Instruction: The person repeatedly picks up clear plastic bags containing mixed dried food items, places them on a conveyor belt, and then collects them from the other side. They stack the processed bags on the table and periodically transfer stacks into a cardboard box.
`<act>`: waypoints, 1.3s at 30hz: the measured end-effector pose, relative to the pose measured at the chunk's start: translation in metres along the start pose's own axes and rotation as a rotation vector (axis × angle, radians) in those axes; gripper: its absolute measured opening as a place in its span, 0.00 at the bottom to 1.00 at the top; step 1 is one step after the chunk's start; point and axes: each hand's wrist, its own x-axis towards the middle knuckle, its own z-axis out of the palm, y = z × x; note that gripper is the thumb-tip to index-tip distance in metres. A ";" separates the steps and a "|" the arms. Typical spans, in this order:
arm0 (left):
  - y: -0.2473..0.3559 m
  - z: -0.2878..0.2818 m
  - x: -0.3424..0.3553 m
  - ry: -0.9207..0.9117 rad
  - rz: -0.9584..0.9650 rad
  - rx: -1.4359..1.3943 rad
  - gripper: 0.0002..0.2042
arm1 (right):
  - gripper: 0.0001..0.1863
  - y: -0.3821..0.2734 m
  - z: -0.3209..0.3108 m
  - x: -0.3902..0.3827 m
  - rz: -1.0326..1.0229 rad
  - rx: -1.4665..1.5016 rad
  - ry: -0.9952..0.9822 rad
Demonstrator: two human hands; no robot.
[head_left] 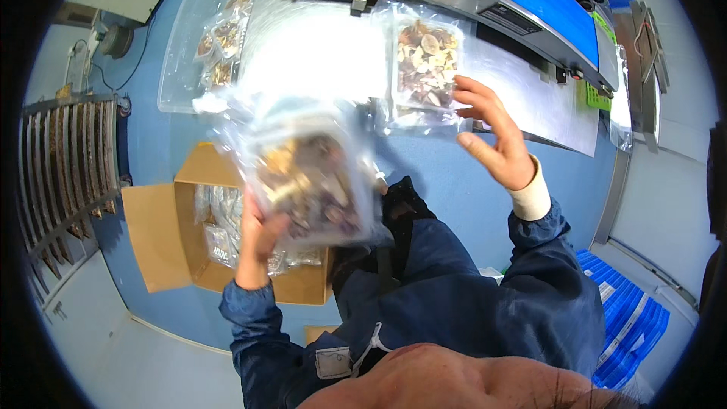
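My left hand (261, 238) grips the near left edge of a clear plastic bag of mixed brown, cream and dark pieces (310, 174). This bag is blurred by motion and hangs in front of the steel table (303, 45). I cannot tell exactly what the pieces are. A similar flat bag (428, 68) lies on the table by the front edge. Beside its right edge is my right hand (496, 136), fingers apart and holding nothing; whether a fingertip touches the bag is unclear.
A blue and steel machine (485, 0) spans the table's far side. At the left stands a clear plastic tub (182, 53) with more bags. Below it, an open cardboard box (155, 238) holds several packs. A slatted rack (68, 159) stands far left, blue stacked items (625, 318) lower right.
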 end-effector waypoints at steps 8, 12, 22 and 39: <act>0.052 0.025 0.118 -0.035 0.004 0.177 0.35 | 0.18 0.064 -0.037 -0.036 0.210 0.012 0.120; 0.044 0.063 0.098 -0.177 -0.046 0.088 0.39 | 0.20 0.069 -0.051 -0.049 0.214 0.252 0.115; 0.007 0.243 0.114 -0.527 0.195 0.479 0.36 | 0.48 0.075 -0.070 -0.091 0.434 0.821 0.440; -0.016 0.161 0.108 -0.119 0.968 0.931 0.13 | 0.36 0.116 -0.077 -0.071 0.263 -0.286 0.524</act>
